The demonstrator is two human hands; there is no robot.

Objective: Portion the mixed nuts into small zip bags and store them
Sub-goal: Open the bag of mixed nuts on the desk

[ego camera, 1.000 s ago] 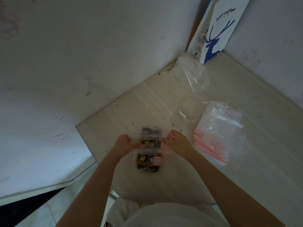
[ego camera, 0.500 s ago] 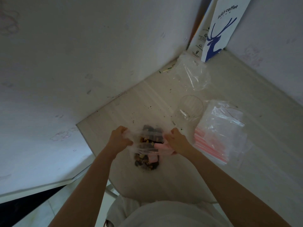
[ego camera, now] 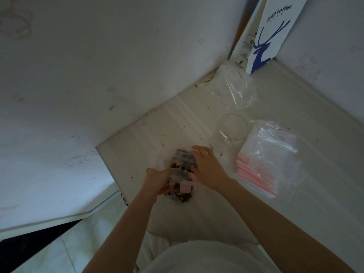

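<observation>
the left hand (ego camera: pixel 155 180) is curled round the left end of the near nut bag (ego camera: pixel 180 194), pinching the plastic close to its mouth. the right hand (ego camera: pixel 206 166) has straight fingers laid flat, pressing on the far nut bag (ego camera: pixel 182 157), which lies just beyond the left hand and touches or overlaps the near one. i cannot tell whether either zip is fully closed.

that is the main risk. if the near nut bag's seal is only partly pressed, a tug from the left hand could pop it open and spill nuts onto the table (ego camera: pixel 167 125). the left hand also works near the table's left edge, so loose nuts could roll off to the floor. pressing hard with the flat right hand could crush brittle nuts or force trapped air through a weak seal. slick plastic on plastic could also let the bags slide apart under the palm.

further out, the glass (ego camera: pixel 232 129) stands beyond and to the right of the right hand, near enough for a quick reach to knock it. the stack of empty zip bags (ego camera: pixel 262 164) lies to the right, well apart from the left hand. crumbs (ego camera: pixel 183 127) scattered beyond the hands could foul a zip track.
</observation>
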